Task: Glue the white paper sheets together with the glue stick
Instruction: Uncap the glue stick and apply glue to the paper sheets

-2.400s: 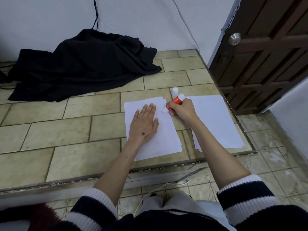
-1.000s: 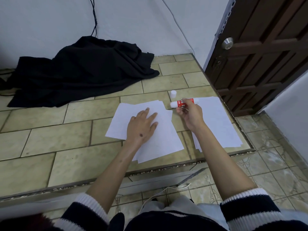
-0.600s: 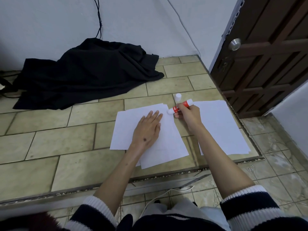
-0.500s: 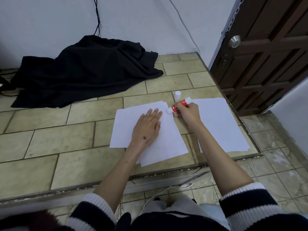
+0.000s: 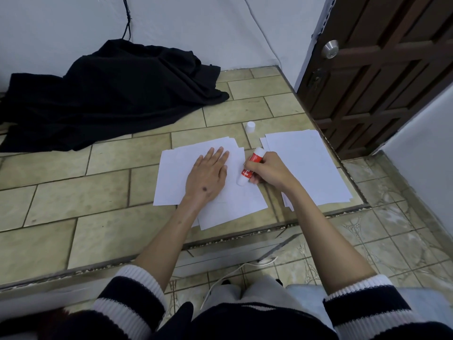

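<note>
the flat left hand (image 5: 207, 176) presses smooth white paper sheets (image 5: 171, 177) while the right hand (image 5: 268, 171) grips a cylindrical red glue stick (image 5: 248, 166), its tip on them.

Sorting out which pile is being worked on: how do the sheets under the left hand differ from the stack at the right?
The left sheets lie fanned and skewed, pinned by the left hand; the right stack lies fairly squared, untouched. The glue stick in the right hand meets only the left sheets. Both are plain white paper.
</note>
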